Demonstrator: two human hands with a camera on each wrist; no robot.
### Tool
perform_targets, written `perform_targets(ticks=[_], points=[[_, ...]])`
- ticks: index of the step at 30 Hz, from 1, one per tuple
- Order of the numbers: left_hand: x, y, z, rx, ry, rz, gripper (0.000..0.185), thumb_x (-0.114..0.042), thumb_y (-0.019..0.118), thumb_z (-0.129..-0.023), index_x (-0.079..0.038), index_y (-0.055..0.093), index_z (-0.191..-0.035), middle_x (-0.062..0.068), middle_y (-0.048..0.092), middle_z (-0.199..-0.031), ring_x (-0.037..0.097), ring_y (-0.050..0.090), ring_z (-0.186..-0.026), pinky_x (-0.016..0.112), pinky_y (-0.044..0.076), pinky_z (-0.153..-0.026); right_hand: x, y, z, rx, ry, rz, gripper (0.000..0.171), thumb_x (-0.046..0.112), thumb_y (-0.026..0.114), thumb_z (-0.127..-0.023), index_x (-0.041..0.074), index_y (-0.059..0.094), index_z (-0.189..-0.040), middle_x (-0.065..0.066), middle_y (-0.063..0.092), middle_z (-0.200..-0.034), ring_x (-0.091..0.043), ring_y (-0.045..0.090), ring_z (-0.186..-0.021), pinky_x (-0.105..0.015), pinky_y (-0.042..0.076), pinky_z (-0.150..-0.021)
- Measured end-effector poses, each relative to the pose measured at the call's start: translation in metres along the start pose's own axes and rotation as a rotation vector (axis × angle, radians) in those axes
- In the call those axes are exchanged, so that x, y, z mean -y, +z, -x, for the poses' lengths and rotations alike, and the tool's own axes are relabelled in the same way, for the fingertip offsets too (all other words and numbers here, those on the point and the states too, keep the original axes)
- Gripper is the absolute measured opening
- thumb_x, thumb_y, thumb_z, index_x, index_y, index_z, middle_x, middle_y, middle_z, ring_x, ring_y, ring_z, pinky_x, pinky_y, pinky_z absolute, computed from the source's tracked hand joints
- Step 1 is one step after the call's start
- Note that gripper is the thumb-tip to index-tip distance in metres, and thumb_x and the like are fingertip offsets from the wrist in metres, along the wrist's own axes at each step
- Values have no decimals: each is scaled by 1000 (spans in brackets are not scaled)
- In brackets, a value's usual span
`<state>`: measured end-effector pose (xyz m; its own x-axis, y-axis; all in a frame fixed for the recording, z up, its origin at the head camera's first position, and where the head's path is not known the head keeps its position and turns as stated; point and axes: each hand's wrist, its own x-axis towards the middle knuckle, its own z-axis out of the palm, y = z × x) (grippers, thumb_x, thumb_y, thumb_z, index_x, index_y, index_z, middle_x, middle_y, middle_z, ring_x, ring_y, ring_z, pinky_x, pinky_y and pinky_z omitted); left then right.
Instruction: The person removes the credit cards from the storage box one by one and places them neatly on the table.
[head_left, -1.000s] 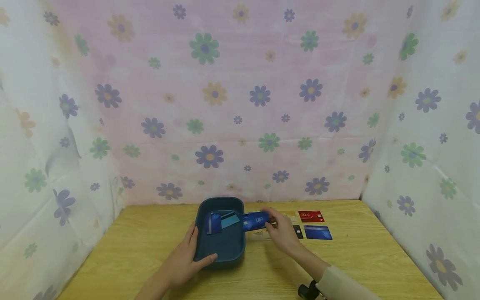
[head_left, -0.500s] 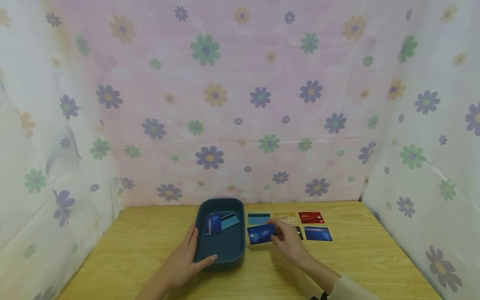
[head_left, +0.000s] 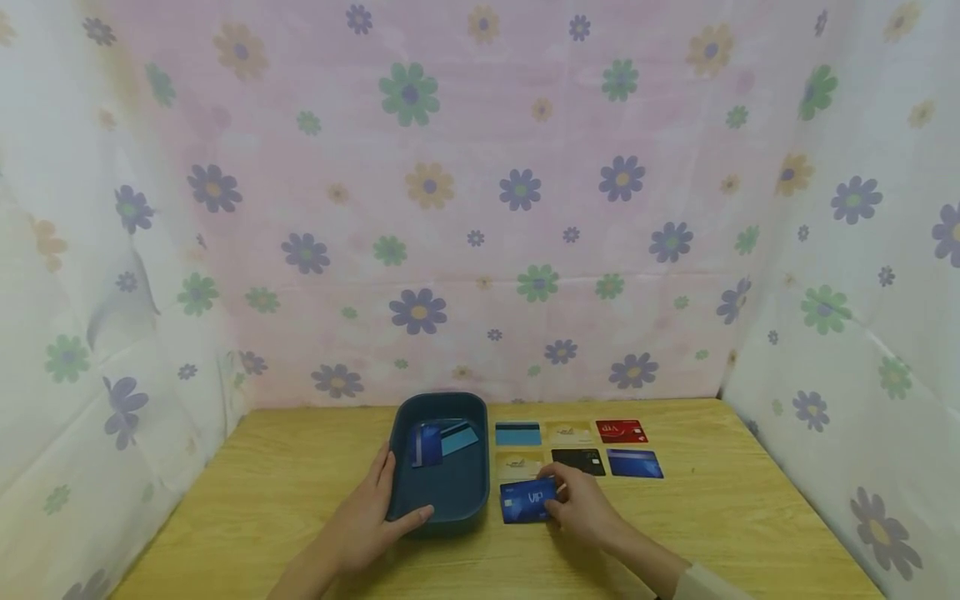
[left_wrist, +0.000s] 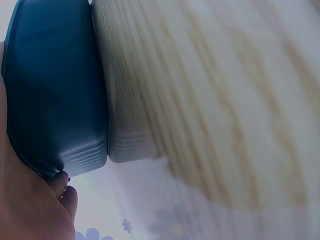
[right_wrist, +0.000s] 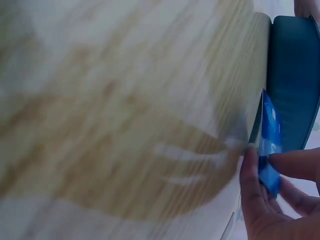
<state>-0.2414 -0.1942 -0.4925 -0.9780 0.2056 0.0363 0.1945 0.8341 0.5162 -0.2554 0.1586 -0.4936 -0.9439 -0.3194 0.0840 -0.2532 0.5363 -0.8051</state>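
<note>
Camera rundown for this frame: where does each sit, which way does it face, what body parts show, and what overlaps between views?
Head: worn on the head, faces forward and down at the wooden table; shows left hand gripping the blue tray, right hand holding the blue VIP card.
Left wrist: beside the tray's outer wall, looks along the tabletop; palm edge shows.
Right wrist: low over the table, faces the tray; fingers pinch the card.
Shared: tray and table in all three; card in head and right wrist.

"vip" on blue card (head_left: pixel 527 501)
</note>
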Motion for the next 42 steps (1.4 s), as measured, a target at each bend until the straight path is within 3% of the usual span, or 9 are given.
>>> perform_targets(ticks=[5, 9, 17, 25, 29, 34, 42], points=[[1, 1, -1, -3, 6, 1, 120, -79, 57, -87, 3, 10, -162, 19, 1, -171, 46, 21, -152, 64, 32, -115, -1, 3, -1, -2, -48, 99, 29, -4, 73, -88, -4, 66, -116, -9, 64, -94, -14, 57, -73, -25, 48, -59], [1, 1, -1, -5, 10, 0, 120, -79, 56, -88, 3, 10, -162, 19, 1, -171, 46, 22, -151, 64, 32, -114, -1, 4, -4, -15, -62, 142, 30, -1, 76, -86, -7, 67, -114, -9, 63, -94, -14, 54, -75, -25, 46, -61], [1, 1, 0, -6, 5, -2, 120, -79, 56, -87, 2, 10, -162, 20, 1, -171, 47, 22, -151, 65, 32, -114, 1, 6, -9, -19, -58, 191, 30, 2, 80, -83, -7, 69, -110, -16, 69, -104, -22, 59, -89, -37, 51, -72], [-1, 0, 1, -6, 7, -9, 120, -79, 56, -87, 3, 11, -162, 20, 1, -171, 47, 23, -151, 65, 33, -114, 5, 9, -10, -41, -89, 242, 27, 0, 80, -80, -7, 70, -104, -16, 68, -100, -28, 62, -94, -49, 53, -81], [-1, -1, 1, -5, 10, -9, 120, -79, 56, -87, 3, 10, -162, 20, 1, -171, 46, 22, -151, 65, 32, -114, 8, 10, -12, -30, -50, 252, 27, 1, 81, -80, -7, 70, -104, -16, 68, -102, -33, 63, -100, -56, 52, -89], [0, 0, 1, 4, 9, -8, 119, -78, 56, -88, 3, 8, -162, 19, -1, -171, 45, 21, -152, 64, 31, -116, 11, 11, -17, -13, -9, 270, 26, 1, 81, -81, -9, 71, -102, -17, 68, -102, -35, 62, -101, -58, 50, -91], [1, 1, 0, 0, 11, -9, 119, -79, 55, -89, 2, 8, -162, 19, -1, -171, 46, 22, -151, 63, 32, -115, 12, 15, -17, -28, -29, 304, 24, 1, 82, -80, -9, 71, -99, -16, 68, -99, -34, 62, -98, -55, 52, -87]])
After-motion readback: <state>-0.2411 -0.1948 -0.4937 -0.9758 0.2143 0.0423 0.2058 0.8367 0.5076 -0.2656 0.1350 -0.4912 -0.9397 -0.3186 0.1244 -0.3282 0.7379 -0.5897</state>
